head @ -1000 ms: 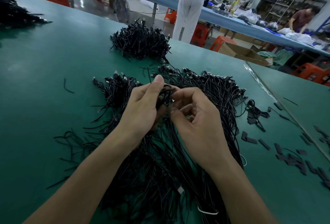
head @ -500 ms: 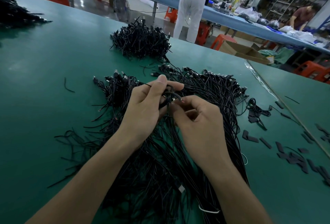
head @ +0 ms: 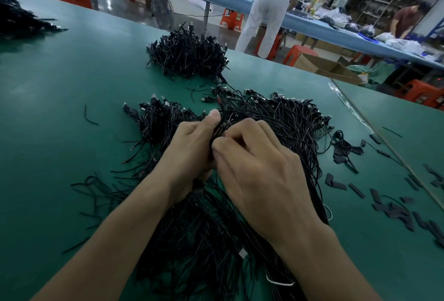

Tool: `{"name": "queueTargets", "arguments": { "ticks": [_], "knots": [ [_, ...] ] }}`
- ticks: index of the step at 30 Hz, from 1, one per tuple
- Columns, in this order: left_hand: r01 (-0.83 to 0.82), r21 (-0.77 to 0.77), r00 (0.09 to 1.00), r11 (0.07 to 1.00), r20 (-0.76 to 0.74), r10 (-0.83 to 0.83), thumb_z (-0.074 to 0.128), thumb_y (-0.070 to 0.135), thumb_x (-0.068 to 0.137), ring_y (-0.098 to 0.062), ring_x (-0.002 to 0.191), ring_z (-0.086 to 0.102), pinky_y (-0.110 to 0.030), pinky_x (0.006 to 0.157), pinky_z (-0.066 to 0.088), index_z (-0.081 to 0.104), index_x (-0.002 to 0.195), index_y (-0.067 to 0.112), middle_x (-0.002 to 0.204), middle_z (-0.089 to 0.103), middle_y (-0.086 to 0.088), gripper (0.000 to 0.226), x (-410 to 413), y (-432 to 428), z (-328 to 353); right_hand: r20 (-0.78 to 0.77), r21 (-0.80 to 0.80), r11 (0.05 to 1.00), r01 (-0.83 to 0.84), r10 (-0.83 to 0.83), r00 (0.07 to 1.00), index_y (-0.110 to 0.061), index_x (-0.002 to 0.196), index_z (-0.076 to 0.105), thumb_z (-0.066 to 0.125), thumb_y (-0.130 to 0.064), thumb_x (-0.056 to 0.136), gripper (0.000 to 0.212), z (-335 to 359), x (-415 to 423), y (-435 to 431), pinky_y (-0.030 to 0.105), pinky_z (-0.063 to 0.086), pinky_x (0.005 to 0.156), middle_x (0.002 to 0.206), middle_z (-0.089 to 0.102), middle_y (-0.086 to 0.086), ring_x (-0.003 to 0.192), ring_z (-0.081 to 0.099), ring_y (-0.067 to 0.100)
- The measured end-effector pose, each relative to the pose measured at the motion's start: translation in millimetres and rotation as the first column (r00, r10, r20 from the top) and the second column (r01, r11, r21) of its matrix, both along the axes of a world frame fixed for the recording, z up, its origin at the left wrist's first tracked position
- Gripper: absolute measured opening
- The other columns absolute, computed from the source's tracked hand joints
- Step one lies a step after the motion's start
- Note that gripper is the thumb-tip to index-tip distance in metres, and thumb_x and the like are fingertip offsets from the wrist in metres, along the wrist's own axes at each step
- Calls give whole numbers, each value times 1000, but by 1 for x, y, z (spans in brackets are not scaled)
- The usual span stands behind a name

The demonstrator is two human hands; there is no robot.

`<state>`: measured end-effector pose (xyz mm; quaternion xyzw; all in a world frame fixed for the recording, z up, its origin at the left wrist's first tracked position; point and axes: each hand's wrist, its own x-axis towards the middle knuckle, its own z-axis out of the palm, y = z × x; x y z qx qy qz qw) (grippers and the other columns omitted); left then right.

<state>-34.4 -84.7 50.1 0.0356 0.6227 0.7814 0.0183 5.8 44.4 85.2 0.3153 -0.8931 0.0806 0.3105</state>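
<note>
A big heap of loose black cables (head: 283, 123) lies on the green table (head: 60, 108) in front of me. Over its middle, my left hand (head: 189, 147) grips a small folded bundle of black cable (head: 219, 130), thumb up along it. My right hand (head: 254, 168) is pressed against the same bundle from the right, its fingers curled and pinching at the cable. The spot where the fingertips meet is hidden by the knuckles.
A pile of coiled black cables (head: 187, 55) sits farther back, another cable pile (head: 21, 22) at the far left. Short black strips (head: 394, 207) are scattered at the right by a table seam (head: 374, 132). Two people (head: 271, 7) stand at a blue bench behind.
Both hands have closed together on the cable bundle. The open loop seen between the fingers earlier is now squeezed flat, and my right hand has moved up against my left.
</note>
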Motion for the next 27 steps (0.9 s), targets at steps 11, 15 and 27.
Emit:
{"name": "queueTargets", "arguments": {
  "ticks": [11, 15, 27],
  "knots": [
    [269, -72, 937, 961, 249, -244, 42, 27, 106, -7, 36, 25, -13, 38, 20, 48, 68, 10, 46, 40, 3, 42, 0, -4, -2, 132, 194, 980, -47, 21, 991, -20, 99, 64, 72, -11, 87, 17, 7, -8, 11, 34, 40, 79, 102, 60, -1, 97, 51, 20],
    [200, -85, 966, 976, 187, -181, 43, 36, 105, -9, 37, 23, -17, 39, 18, 46, 63, 12, 47, 36, 2, 49, 1, 3, -1, 213, 180, 984, 8, -47, 976, -21, 100, 61, 66, -12, 92, 13, 9, -8, 13, 31, 38, 75, 89, 51, -6, 86, 42, 15],
    [339, -74, 928, 938, 190, -320, 40, 17, 106, -6, 37, 19, -14, 39, 15, 43, 64, 10, 44, 34, 6, 42, 1, 3, -2, 116, 238, 971, -21, -7, 993, -15, 95, 64, 71, -8, 84, 14, 8, -6, 18, 32, 34, 86, 117, 60, 4, 108, 48, 22]
  ]
}}
